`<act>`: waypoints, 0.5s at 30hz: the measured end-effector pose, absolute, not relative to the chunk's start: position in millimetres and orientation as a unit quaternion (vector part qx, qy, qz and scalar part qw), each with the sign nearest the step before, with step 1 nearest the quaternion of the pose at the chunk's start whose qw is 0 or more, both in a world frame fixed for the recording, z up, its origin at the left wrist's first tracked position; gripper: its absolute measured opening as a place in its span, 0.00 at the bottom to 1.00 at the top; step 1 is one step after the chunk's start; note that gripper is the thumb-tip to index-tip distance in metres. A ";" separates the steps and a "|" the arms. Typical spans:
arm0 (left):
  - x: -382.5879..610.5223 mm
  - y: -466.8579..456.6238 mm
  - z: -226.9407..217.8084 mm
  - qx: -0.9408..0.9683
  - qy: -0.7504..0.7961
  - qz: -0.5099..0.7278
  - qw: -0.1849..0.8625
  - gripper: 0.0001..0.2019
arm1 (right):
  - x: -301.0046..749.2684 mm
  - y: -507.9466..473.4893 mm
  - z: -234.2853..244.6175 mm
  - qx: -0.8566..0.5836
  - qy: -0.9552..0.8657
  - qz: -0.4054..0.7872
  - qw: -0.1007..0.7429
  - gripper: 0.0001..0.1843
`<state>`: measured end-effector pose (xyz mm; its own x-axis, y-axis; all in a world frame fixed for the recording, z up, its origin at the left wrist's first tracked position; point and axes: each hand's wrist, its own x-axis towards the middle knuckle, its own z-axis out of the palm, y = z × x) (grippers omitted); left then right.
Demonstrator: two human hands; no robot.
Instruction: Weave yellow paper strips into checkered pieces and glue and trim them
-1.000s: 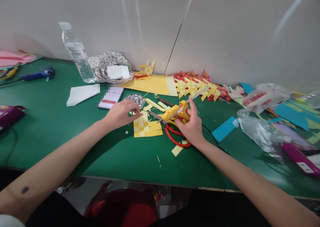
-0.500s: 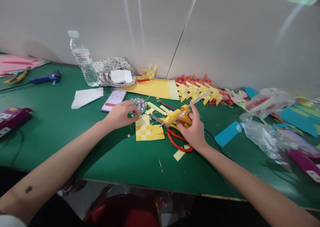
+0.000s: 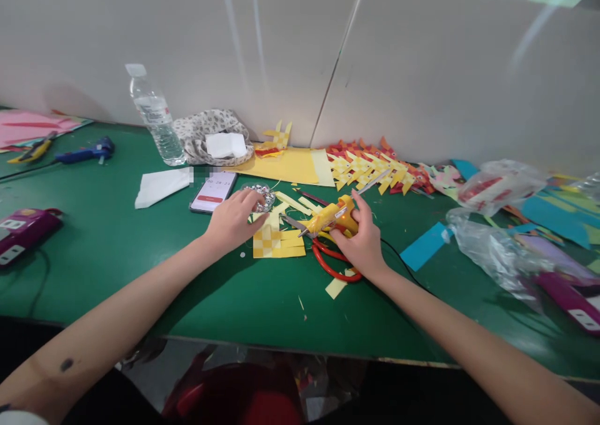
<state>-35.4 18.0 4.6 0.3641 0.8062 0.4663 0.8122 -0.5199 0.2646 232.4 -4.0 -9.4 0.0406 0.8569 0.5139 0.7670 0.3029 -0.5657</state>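
Observation:
My right hand [image 3: 363, 240] grips a yellow hot glue gun [image 3: 330, 217], its nozzle pointing left. Beneath the gun lie scissors with red handles [image 3: 325, 264], blades toward the left. My left hand [image 3: 237, 219] is over the near edge of a small clear dish of googly eyes [image 3: 266, 195]; thumb and fingers are apart, the fingertips reaching among the eyes. Just below that hand a woven yellow checkered paper piece [image 3: 276, 245] lies flat, its upper left corner partly covered. Pale yellow paper strips [image 3: 293, 201] are scattered between the dish and the gun.
A phone [image 3: 213, 194], a water bottle [image 3: 157, 122] and a patterned cloth pouch [image 3: 213, 131] stand to the left. Finished woven yellow pieces [image 3: 363, 169] line the wall. Plastic bags [image 3: 487, 250] and blue paper [image 3: 425, 247] lie right. A blue glue gun [image 3: 84, 152] lies far left.
My left hand has moved up and right from above the woven paper to the dish of eyes, its fingers spreading. My right hand keeps the glue gun in nearly the same place.

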 end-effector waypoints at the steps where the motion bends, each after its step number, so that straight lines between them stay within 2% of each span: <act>1: -37.3 17.4 6.7 -0.853 -0.450 -0.265 -0.019 0.13 | 232.5 -4.1 -9.4 -0.589 -0.689 0.056 0.419 0.43; 4: -38.4 13.8 9.6 -0.923 -0.317 -0.205 -0.076 0.25 | 232.9 -3.8 -10.2 -0.586 -0.687 0.061 0.425 0.42; 7: -36.4 11.3 8.9 -0.941 -0.287 -0.166 -0.068 0.31 | 233.5 -3.1 -10.6 -0.578 -0.687 0.067 0.436 0.42; 11: -37.3 12.1 8.2 -0.945 -0.291 -0.141 -0.049 0.28 | 233.6 -2.2 -10.8 -0.562 -0.674 0.089 0.472 0.41; 15: -40.5 14.7 8.3 -0.954 -0.269 -0.135 -0.009 0.22 | 235.0 1.1 -13.4 -0.532 -0.636 0.122 0.546 0.41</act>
<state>-40.5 14.7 8.3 0.8191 0.5147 0.2533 0.5098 -0.8556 0.0900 235.0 1.1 -13.4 0.1623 0.8096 0.5641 0.5421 0.4046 -0.7365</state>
